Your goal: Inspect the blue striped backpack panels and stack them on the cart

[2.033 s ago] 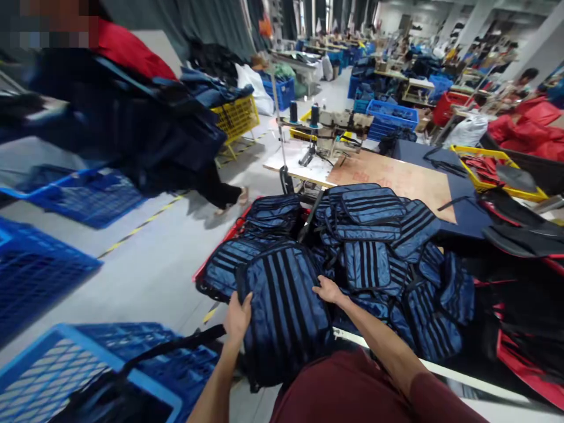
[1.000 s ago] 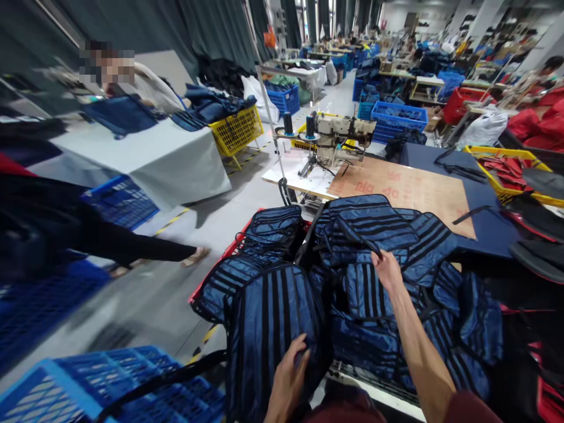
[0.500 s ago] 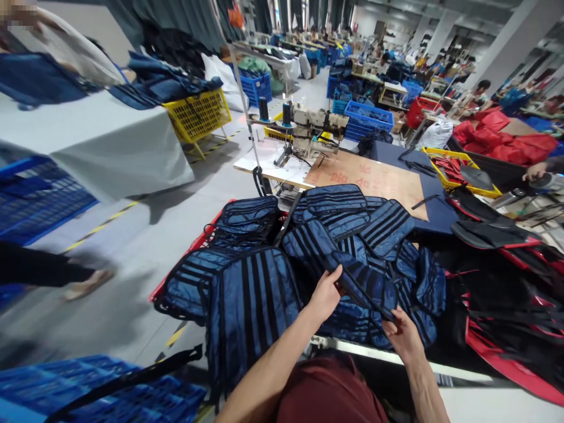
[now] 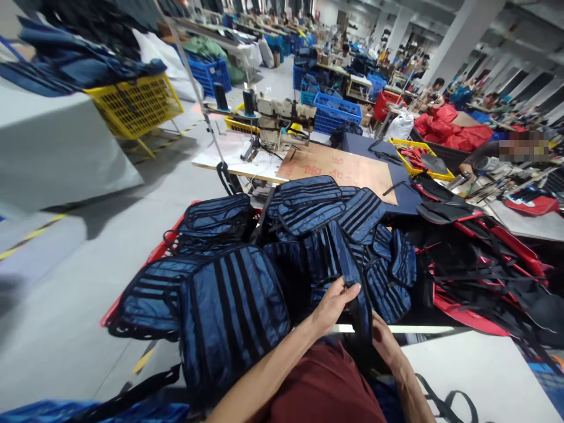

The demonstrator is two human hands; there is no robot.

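My left hand (image 4: 335, 304) pinches the upper edge of a blue piece with black stripes (image 4: 341, 252), thumb on top. Lower on the same piece, my right hand (image 4: 384, 339) holds its far right edge, with the fingers partly hidden behind it. The piece is turned nearly on edge in front of my body. Around it lie several blue striped pieces (image 4: 311, 217) in a heap. To the left, a large blue striped bag panel (image 4: 233, 305) rests over more pieces on a red basket (image 4: 165, 241).
Black and red bag parts (image 4: 476, 264) are piled at the right, above a white tabletop (image 4: 480, 376) with black straps. Behind the heap stand a sewing machine (image 4: 282, 111) and a brown board (image 4: 339, 173). A yellow basket (image 4: 136, 106) is at upper left.
The held piece has swung from lying slanted across the heap to nearly upright on edge, closer to my body. My right hand has moved lower with it. The view has shifted to the right.
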